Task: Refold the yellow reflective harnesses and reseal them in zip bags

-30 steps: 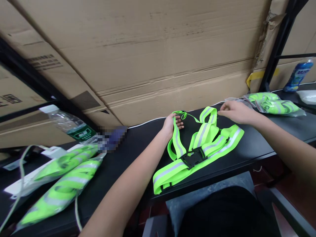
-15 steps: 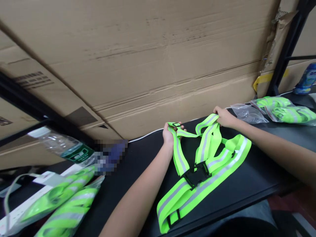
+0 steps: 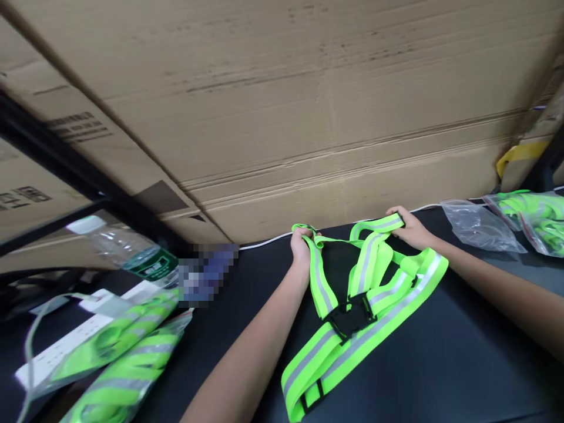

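**Fluorescent green webbing harness (image 3: 365, 270) with silver-grey reflective stripe, one piece, in two hands**

Location: on the matte black tabletop (image 3: 440, 352), centre, in front of a wall of brown cardboard (image 3: 308, 117); upper straps held up near the far edge.

Stage, as judged: partly spread. Done: the harness is out of any bag and opened into loops; its wide black plastic buckle (image 3: 352, 317) at the middle looks clipped together. Left: the upper straps bend and overlap rather than lie flat, and the waist band is doubled over on itself, its loop pointing to the near left.

Left hand: fingers curled most of the way in around the upper left strap; fingertips partly hidden.

Right hand (image 3: 410, 229): thumb and fingers closed in a pinch on the end of the upper right strap loop, well apart from the left hand (image 3: 301, 245).

Nearby, right: one flat transparent plastic bag (image 3: 480, 226), just beside bagged green webbing bundles (image 3: 535, 204).

Nearby, left: two long bagged green webbing rolls (image 3: 141, 376); one white power strip (image 3: 57, 358); one transparent plastic bottle with white cap and green label (image 3: 152, 264), tilted.
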Tool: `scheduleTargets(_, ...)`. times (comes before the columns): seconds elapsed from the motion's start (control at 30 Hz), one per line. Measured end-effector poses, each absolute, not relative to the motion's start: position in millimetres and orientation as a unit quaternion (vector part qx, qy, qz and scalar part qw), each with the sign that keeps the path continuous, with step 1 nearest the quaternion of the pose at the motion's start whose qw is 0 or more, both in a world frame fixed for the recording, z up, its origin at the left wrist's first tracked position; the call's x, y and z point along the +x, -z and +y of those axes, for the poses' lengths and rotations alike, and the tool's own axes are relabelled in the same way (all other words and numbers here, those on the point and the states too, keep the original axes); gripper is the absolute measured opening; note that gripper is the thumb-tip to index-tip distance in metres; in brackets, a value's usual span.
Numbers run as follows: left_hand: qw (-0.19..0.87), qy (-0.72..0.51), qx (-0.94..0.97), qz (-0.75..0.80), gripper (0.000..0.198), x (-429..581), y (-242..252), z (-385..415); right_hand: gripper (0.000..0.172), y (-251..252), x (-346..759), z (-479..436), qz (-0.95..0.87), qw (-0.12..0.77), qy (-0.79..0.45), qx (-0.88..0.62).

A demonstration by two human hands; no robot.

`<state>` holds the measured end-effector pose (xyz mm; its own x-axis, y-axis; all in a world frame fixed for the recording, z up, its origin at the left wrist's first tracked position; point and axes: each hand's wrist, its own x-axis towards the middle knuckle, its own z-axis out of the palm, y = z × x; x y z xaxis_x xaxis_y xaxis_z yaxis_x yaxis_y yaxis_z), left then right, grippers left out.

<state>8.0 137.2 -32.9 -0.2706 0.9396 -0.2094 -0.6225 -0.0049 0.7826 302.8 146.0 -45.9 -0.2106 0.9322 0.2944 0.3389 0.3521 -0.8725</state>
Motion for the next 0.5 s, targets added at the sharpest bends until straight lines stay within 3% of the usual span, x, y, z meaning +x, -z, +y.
scheduleTargets(0.13, 0.562, -0.686, 0.205, 0.414, 0.037, 18, 39, 137, 0.058, 42, 305, 146, -0.647, 0.453, -0.433, -0.434)
scheduleTargets(0.27, 0.564, -0.688, 0.221, 0.4, 0.024, 24, 41, 136, 0.041, 35, 305, 150, -0.586, 0.484, -0.496, -0.419)
scheduleTargets(0.4, 0.572, -0.688, 0.217, 0.391, 0.038, 17, 38, 129, 0.036, 28, 305, 147, -0.555, 0.487, -0.527, -0.42)
scheduleTargets(0.5, 0.586, -0.683, 0.203, 0.386, 0.037, 13, 35, 126, 0.039, 22, 302, 141, -0.55, 0.475, -0.54, -0.426)
